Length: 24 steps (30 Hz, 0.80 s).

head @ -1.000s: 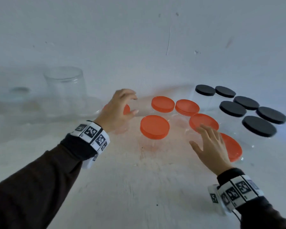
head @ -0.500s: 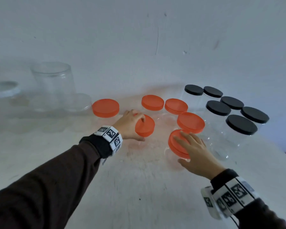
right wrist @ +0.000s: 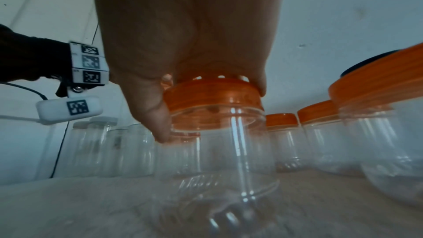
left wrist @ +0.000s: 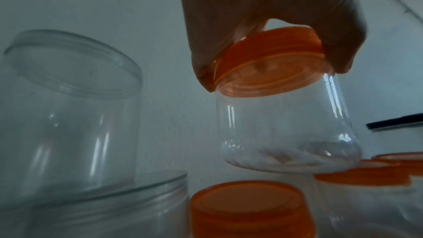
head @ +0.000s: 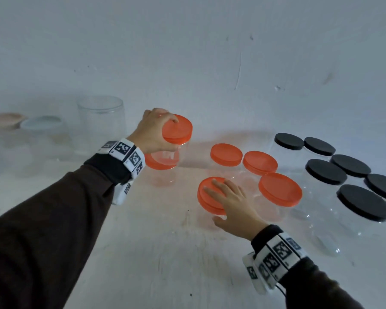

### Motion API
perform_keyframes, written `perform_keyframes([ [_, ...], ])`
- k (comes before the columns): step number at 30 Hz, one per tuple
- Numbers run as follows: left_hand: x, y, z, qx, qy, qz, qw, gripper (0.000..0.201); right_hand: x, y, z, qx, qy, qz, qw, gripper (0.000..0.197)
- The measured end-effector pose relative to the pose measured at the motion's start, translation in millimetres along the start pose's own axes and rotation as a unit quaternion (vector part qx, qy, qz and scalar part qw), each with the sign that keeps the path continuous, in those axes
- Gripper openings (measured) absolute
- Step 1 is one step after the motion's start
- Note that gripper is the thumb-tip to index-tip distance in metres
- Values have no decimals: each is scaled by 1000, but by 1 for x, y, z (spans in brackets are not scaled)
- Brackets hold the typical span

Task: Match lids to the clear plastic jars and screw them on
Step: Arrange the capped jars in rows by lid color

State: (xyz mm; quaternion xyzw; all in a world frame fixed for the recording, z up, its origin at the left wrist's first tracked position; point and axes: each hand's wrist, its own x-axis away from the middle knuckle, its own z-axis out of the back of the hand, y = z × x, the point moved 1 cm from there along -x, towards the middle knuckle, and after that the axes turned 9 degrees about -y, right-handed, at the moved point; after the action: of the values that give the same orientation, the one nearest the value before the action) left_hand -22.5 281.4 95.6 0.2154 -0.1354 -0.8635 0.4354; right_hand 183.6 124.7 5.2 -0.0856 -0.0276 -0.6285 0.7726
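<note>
My left hand (head: 174, 133) grips the orange lid (head: 182, 128) of a clear jar (left wrist: 286, 124) and holds it in the air, slightly tilted, above another orange-lidded jar (head: 161, 163) that stands on the table. In the left wrist view the fingers (left wrist: 338, 42) wrap round the lid's rim. My right hand (head: 214, 204) lies over the orange lid (head: 204, 204) of a jar (right wrist: 228, 160) that stands on the table. Its thumb (right wrist: 155, 115) runs down the lid's side and its fingers lie across the top.
Three more orange-lidded jars (head: 280, 189) stand to the right of my right hand. Several black-lidded jars (head: 325, 171) stand further right. At the far left are a big open clear jar (head: 100, 121), a white-lidded jar (head: 42, 123) and a pale lid (head: 2, 120). A wall rises behind.
My left hand has lifted its orange-lidded jar off the table, up and to the left. My right hand has stayed on its jar's lid.
</note>
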Motion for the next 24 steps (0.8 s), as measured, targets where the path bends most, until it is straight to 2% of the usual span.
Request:
perform_keyframes([
  [7,-13,-25,-15,17,1,49,999,63,-19,-10,2,-40,13,84,996,75],
  [15,-21,-40,-15,-16,12,32,999,64,-35,-18,-5,-65,36,138,988,74],
  [19,-21,-37,-14,-27,9,4,1000,63,-41,-20,-3,-61,18,178,982,73],
  [22,-21,-37,-12,-19,-10,19,1000,63,-44,-22,15,-137,-6,180,974,62],
  [24,-22,-38,-11,-10,-17,25,999,64,-50,-14,28,-204,38,150,967,50],
])
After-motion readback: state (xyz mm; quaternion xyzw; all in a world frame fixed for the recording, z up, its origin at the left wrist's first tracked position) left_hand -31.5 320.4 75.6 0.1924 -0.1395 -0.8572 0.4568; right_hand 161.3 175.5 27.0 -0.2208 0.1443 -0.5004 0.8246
